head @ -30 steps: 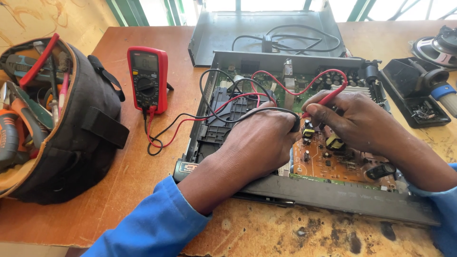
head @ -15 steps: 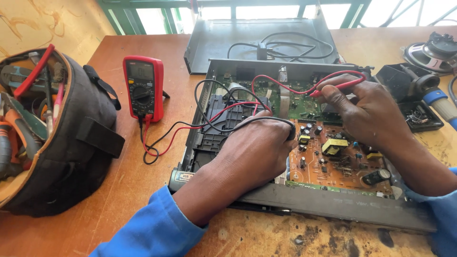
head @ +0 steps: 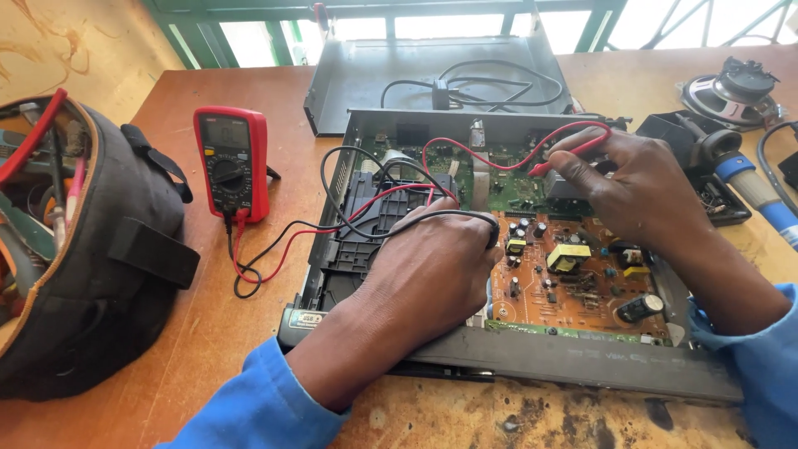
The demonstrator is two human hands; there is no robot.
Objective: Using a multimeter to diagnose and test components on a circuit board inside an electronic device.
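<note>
At the far left a black tool bag (head: 100, 274) is set on the wooden table (head: 208, 349), its mouth open and red and grey tools seen inside. Just beside it to the right, a red meter (head: 232, 162) lies flat, with 1 black lead (head: 366, 224) and 1 red lead (head: 490, 162) running from its lower end toward the opened device (head: 499, 249).

The device's lower half is seen with its cover off: a black tray section on its left, a green board at the back and a brown circuit board (head: 573, 283) on its right. The left hand (head: 432, 266) is laid over the middle of the device, fingers curled shut around the black probe (head: 490, 233), whose tip is hidden near the brown board's left edge. The right hand (head: 636, 195) is held above the green board, thumb and fingers pinched on the red probe (head: 565, 158); whether its tip touches the board cannot be told. The 2 hands are kept near each other but apart.

Behind the device, the grey metal cover (head: 357, 83) lies upturned with a coiled black cord (head: 482, 83) in it. At the far right, a small speaker (head: 736, 87) and a blue-handled soldering iron (head: 752, 187) are seen on the table.
</note>
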